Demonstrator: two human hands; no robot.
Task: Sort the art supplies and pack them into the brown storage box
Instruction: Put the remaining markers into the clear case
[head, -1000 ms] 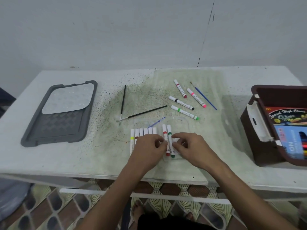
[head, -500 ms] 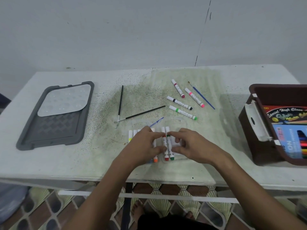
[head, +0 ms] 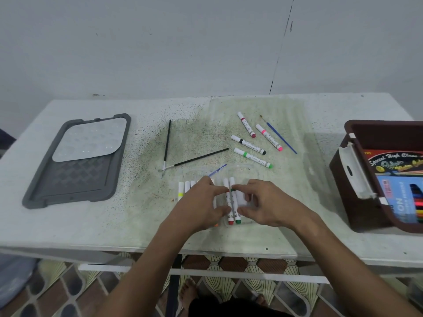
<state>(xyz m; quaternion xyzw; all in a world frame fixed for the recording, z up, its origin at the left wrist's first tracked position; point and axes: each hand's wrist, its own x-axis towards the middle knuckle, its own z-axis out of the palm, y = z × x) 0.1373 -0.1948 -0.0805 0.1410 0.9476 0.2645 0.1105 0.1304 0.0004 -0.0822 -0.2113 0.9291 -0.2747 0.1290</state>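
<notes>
Near the tabletop's (head: 68, 227) front edge, left hand (head: 201, 205) and right hand (head: 263, 202) pinch a row of white markers (head: 231, 202), light, stiff and likely to roll, so squeezing both sides seems safest; brown storage box (head: 357, 175) sits far right.

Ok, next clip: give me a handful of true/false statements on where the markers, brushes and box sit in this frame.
1. Four loose markers lie beyond the hands. True.
2. The brown storage box sits at the table's left end. False: it is at the right end; the grey tray is at the left.
3. Both the left hand and right hand are at the row of markers. True.
4. The blue paintbrush is in the box. False: it lies on the table beside the pink marker.
5. Two black brushes lie on the table. True.
</notes>
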